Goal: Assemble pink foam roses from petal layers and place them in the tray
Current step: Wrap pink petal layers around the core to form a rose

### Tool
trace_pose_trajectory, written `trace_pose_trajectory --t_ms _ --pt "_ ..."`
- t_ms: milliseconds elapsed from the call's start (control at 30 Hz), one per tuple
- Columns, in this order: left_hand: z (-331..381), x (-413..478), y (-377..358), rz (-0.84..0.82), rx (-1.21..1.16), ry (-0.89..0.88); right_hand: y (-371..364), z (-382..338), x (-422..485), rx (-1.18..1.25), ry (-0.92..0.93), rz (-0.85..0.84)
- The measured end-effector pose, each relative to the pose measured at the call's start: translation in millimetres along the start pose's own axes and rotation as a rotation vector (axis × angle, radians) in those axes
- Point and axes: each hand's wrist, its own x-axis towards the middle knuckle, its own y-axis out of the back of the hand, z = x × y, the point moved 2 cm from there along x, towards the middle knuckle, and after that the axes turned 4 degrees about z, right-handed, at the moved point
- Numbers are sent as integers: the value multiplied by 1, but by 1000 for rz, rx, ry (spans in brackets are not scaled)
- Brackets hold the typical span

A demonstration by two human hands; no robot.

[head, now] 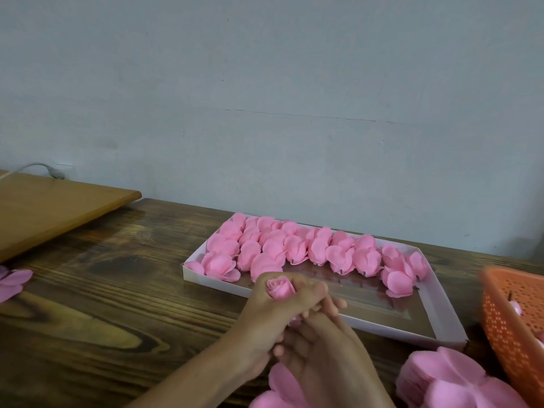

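left hand [266, 309] is clamping fingers on the pink foam rosebud [281, 288]; right hand [319, 350] fingers: cannot tell; over-squeezing is risking deformation.

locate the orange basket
The orange basket sits at the right edge of the head view, on the table just right of the white tray.

Pink foam roses [294, 248] in white cardboard tray [382, 326] on wooden desk [103, 290]; orange plastic basket [506, 313] R of tray, pink petal-layer stack [441, 375] front-R.

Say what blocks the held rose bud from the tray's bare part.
Nothing visible. The rose bud in the left hand is right at the tray's near wall; bare floor lies just beyond.
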Motion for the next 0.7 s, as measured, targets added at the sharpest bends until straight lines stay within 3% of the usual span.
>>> trace_pose_trajectory --t_ms 100,233,300,367,433,533,700 --pt "-5 2 3 54 20 -34 8 -6 -7 -154 144 -13" --pt "-12 6 17 341 223 -144 35 -20 -7 -701 652 230" --pt "-12 9 25 421 390 -223 34 -30 -11 -874 886 187" --pt "-16 11 26 376 561 -260 29 -36 -13 -1119 1048 65" --pt "-21 9 21 304 624 -215 26 -37 -12 -1322 1147 -21" --pt "-24 4 15 223 598 -235 25 -39 -14 -1429 1227 -20" --pt "-23 9 27 366 802 -112 22 -44 -18 -1463 1304 -13"
